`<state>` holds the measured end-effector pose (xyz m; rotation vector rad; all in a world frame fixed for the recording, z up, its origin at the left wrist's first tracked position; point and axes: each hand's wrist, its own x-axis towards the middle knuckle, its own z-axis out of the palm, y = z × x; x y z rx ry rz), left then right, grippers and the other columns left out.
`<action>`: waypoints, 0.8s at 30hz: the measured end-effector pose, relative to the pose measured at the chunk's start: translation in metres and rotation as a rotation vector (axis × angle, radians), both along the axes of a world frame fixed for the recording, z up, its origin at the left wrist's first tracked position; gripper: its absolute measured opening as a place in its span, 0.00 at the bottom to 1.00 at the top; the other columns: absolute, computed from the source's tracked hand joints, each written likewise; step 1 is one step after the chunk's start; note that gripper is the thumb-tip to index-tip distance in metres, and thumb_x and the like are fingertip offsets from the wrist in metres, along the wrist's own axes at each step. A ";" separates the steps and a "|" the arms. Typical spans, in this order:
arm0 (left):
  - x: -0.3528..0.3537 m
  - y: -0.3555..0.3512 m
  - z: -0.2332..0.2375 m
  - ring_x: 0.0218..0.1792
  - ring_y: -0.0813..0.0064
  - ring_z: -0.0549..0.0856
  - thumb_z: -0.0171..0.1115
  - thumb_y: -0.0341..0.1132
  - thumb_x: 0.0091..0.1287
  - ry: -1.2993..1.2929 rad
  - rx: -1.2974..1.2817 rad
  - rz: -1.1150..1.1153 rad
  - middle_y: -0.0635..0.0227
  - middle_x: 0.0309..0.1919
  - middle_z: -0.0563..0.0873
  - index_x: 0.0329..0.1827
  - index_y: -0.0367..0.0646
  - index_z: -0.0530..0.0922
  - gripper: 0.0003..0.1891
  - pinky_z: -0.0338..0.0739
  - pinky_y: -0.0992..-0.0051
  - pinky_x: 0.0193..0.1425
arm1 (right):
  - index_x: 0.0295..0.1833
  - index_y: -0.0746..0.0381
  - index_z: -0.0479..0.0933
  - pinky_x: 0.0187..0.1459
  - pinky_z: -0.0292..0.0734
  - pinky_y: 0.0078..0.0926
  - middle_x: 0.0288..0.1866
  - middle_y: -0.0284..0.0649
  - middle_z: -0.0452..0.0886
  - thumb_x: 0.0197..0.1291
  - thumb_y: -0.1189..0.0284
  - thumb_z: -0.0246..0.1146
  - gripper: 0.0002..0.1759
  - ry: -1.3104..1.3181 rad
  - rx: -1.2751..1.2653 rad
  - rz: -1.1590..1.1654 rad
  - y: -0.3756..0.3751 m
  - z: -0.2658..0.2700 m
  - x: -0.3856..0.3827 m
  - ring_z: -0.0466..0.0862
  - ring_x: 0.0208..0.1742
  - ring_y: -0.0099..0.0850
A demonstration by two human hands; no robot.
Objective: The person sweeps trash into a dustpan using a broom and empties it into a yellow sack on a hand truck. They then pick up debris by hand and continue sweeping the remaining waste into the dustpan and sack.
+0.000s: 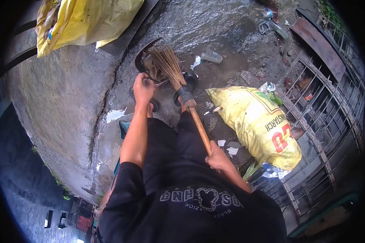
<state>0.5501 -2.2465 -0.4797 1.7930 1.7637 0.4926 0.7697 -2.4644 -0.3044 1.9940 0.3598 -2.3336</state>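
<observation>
My right hand (219, 157) is wrapped round the wooden handle of a stick broom (198, 125). The broom slants up and to the left, and its stiff brown bristles (168, 65) lie over the mouth of a dark, curved dustpan (139, 61). Closed on the dustpan's dark grip is my left hand (143, 89). Brown crumpled litter (151, 67) sits in the pan, partly hidden by the bristles. Just right of the bristles, a clear plastic cup (211, 56) and a white scrap (196, 62) lie on the wet ground.
A full yellow sack (257, 125) lies to the right, beside a rusty metal grating (312, 117). Another yellow sack (97, 20) is at the upper left. A plastic bottle (280, 30) and other litter lie at the upper right. A crack (105, 101) runs along the concrete.
</observation>
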 end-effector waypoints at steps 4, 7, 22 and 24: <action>-0.006 0.003 -0.008 0.34 0.59 0.81 0.63 0.31 0.50 0.177 0.247 0.228 0.57 0.31 0.81 0.41 0.39 0.74 0.15 0.73 0.70 0.43 | 0.40 0.63 0.59 0.16 0.65 0.29 0.19 0.39 0.66 0.42 0.82 0.55 0.17 -0.041 0.125 -0.159 -0.022 0.023 0.012 0.70 0.13 0.29; -0.013 -0.002 -0.012 0.36 0.65 0.81 0.63 0.31 0.51 0.021 -0.066 0.254 0.57 0.33 0.82 0.40 0.39 0.75 0.14 0.73 0.72 0.44 | 0.43 0.60 0.62 0.12 0.61 0.21 0.20 0.32 0.65 0.44 0.85 0.54 0.18 -0.094 0.070 -0.337 -0.033 0.036 0.031 0.65 0.10 0.22; -0.011 0.000 0.013 0.50 0.60 0.79 0.55 0.20 0.49 -0.228 -0.080 -0.254 0.57 0.37 0.81 0.34 0.36 0.72 0.08 0.71 0.69 0.53 | 0.43 0.63 0.58 0.08 0.63 0.22 0.19 0.34 0.64 0.40 0.87 0.51 0.21 -0.296 -0.076 -0.572 -0.092 -0.016 0.035 0.66 0.08 0.25; -0.012 0.010 0.012 0.51 0.56 0.78 0.56 0.20 0.46 -0.208 -0.117 -0.385 0.55 0.40 0.81 0.33 0.37 0.72 0.10 0.71 0.66 0.55 | 0.42 0.62 0.58 0.09 0.64 0.23 0.19 0.34 0.64 0.40 0.87 0.52 0.20 -0.197 -0.030 -0.571 -0.086 -0.009 0.003 0.66 0.08 0.25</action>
